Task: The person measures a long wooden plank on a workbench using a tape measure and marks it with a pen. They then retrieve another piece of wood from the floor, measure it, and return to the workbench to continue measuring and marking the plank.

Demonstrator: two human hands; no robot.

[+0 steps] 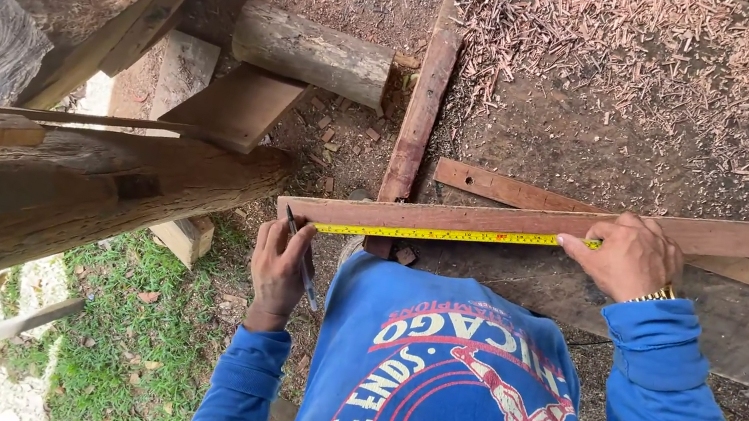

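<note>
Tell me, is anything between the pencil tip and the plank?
Nothing visible. The left hand holds the pencil with its tip at the plank end, beside the tape, which the right hand presses down.

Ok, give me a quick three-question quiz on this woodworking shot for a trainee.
1. True or false: the yellow tape measure lies along the reddish plank.
2. Which hand holds the pen?
3. The right hand is: A) lifting a log, B) pressing the tape measure onto the plank, C) hanging free.

Key: 1 true. 2 the left hand. 3 B.
</note>
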